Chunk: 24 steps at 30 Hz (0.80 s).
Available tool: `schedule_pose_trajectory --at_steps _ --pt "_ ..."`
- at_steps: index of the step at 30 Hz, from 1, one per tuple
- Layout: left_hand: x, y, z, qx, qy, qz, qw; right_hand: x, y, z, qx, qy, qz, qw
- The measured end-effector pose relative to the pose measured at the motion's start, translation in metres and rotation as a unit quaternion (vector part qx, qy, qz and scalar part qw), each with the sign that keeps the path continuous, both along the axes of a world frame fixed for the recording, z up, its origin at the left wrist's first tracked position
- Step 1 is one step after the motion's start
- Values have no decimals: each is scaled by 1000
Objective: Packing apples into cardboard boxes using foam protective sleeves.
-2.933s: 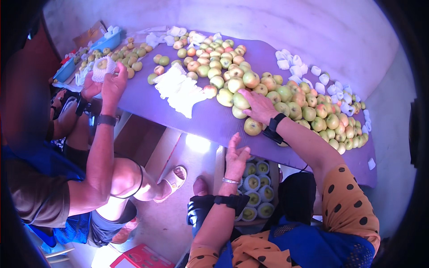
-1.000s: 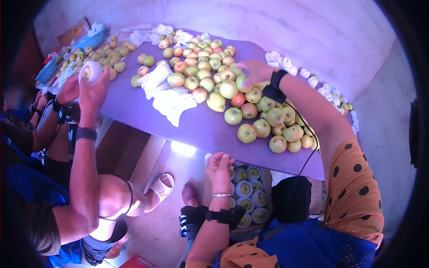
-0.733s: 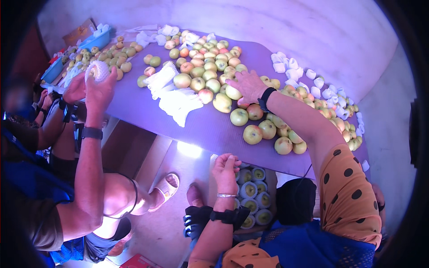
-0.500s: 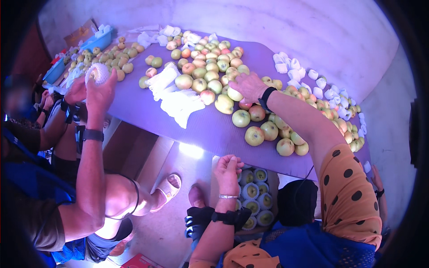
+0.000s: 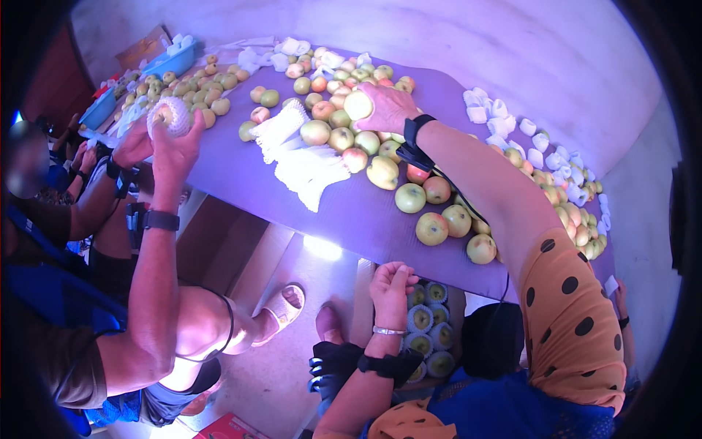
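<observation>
My right hand (image 5: 387,110) reaches over the pile of apples (image 5: 341,137) on the table, its fingers closed round a pale yellow-green apple (image 5: 359,104) lifted above the others. My left hand (image 5: 393,293) is low, by the near table edge, above a box of apples in white foam nets (image 5: 420,319). Its fingers are curled with the thumb pressed against them, and what they hold, if anything, is hidden. A stack of flat white foam nets (image 5: 311,173) lies on the table left of the pile.
At the left, a co-worker's hands (image 5: 172,150) hold an apple in a foam net (image 5: 170,117). Bunched white foam nets (image 5: 501,121) line the table's far right. Blue basins (image 5: 172,62) stand at the far left. The purple tabletop (image 5: 252,190) ends just beyond my left hand.
My right hand has moved away and to the left over the pile, and an apple now shows in its fingers. My left hand stays curled by the table edge. The whole view has shifted slightly.
</observation>
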<state>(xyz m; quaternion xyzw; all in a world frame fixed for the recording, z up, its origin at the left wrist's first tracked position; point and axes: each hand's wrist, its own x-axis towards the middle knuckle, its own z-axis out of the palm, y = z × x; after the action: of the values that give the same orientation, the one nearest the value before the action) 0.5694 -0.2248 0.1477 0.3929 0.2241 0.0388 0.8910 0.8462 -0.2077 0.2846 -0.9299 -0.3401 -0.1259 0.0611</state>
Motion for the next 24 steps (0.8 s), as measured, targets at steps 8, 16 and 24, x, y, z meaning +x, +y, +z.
schedule_pose_trajectory --at_steps 8,16,24 --pt "-5 9 -1 2 21 -12 1000 34 60 -32 10 11 -18 1000" --pt "-5 4 -8 -24 28 -22 999 45 87 -62 12 -14 -15 1000" --pt "0 -2 -9 7 33 -52 998 66 64 -65 44 0 31 999"
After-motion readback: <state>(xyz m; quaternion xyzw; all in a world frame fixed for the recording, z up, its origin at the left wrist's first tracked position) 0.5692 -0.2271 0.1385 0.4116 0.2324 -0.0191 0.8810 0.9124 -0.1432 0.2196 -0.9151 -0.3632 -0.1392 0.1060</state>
